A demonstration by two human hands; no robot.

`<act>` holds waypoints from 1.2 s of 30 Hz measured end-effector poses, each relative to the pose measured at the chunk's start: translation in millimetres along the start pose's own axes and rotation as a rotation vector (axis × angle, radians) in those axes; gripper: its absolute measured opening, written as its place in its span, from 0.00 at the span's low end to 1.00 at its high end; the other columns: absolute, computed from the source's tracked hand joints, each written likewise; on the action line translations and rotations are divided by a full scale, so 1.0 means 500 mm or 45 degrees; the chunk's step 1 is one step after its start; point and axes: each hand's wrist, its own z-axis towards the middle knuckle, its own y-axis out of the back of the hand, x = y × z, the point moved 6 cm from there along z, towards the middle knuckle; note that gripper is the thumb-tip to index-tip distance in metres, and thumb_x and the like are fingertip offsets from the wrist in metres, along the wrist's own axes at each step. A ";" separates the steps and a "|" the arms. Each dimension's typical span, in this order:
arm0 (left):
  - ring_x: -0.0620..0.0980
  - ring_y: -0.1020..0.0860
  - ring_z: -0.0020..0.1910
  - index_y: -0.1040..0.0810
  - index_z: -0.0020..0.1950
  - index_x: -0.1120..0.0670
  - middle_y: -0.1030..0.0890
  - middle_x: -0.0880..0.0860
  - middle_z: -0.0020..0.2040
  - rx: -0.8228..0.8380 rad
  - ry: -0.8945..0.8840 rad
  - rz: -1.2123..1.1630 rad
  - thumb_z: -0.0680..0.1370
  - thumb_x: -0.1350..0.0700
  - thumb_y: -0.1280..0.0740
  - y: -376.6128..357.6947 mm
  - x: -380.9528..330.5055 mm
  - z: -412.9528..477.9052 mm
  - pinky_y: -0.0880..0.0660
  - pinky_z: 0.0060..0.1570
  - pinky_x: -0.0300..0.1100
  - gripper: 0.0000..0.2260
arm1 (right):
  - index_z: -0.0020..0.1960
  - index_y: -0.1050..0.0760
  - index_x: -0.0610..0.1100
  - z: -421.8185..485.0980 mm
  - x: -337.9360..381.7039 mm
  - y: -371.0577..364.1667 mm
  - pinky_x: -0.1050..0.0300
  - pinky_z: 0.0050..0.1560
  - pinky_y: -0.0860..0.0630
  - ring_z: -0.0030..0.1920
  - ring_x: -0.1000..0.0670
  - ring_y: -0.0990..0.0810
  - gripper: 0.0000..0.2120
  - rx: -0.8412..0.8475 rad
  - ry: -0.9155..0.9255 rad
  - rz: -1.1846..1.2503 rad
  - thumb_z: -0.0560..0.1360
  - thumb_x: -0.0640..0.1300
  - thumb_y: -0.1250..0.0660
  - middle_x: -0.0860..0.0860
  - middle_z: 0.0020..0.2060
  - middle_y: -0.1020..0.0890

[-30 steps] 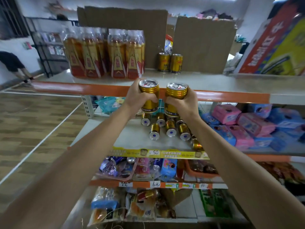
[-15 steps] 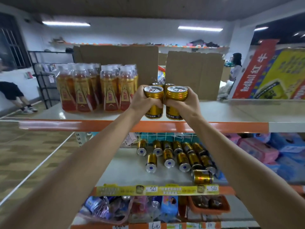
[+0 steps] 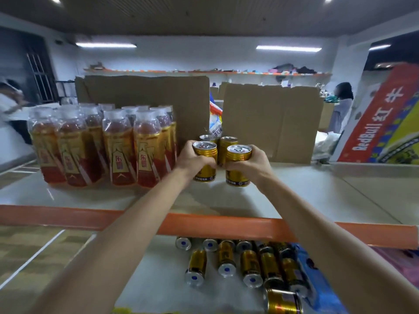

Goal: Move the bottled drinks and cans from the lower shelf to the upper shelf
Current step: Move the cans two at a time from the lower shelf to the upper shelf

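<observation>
Head view — left grip (image 3: 192, 160) clamps left can (image 3: 205, 152) | right grip (image 3: 249, 166) clamps right can (image 3: 238, 153) | rear cans (image 3: 227, 143) half-hidden

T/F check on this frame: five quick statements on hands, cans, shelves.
1. The left hand and the right hand each grip one gold can: left can, right can. True.
2. Both held cans lie on their sides. False: both are upright.
3. Two standing cans are behind them on the upper shelf. True.
4. The lower shelf has no cans left. False: loose cans lie there on their sides.
5. The wrapped bottles stand right of the hands. False: they stand to the left.
</observation>
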 end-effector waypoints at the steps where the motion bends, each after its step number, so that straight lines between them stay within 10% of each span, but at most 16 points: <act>1: 0.50 0.21 0.50 0.27 0.54 0.50 0.20 0.52 0.51 -0.021 0.010 -0.001 0.52 0.57 0.25 -0.001 0.008 0.015 0.22 0.48 0.45 0.31 | 0.52 0.24 0.46 0.012 -0.005 -0.006 0.51 0.52 0.19 0.48 0.49 0.16 0.30 0.007 0.004 -0.026 0.55 0.41 0.15 0.49 0.48 0.15; 25: 0.46 0.23 0.47 0.32 0.64 0.56 0.22 0.55 0.56 0.049 0.008 -0.031 0.62 0.68 0.23 -0.008 0.072 0.108 0.28 0.40 0.36 0.34 | 0.57 0.32 0.44 0.071 -0.057 -0.055 0.53 0.51 0.18 0.51 0.51 0.17 0.40 0.036 -0.056 -0.046 0.52 0.46 0.15 0.47 0.54 0.20; 36: 0.54 0.23 0.57 0.31 0.62 0.50 0.25 0.54 0.60 -0.052 0.001 0.219 0.44 0.46 0.27 0.006 0.096 0.125 0.22 0.57 0.53 0.46 | 0.58 0.32 0.41 0.060 -0.063 -0.046 0.51 0.52 0.20 0.54 0.50 0.20 0.40 0.047 -0.021 -0.270 0.50 0.53 0.23 0.46 0.56 0.22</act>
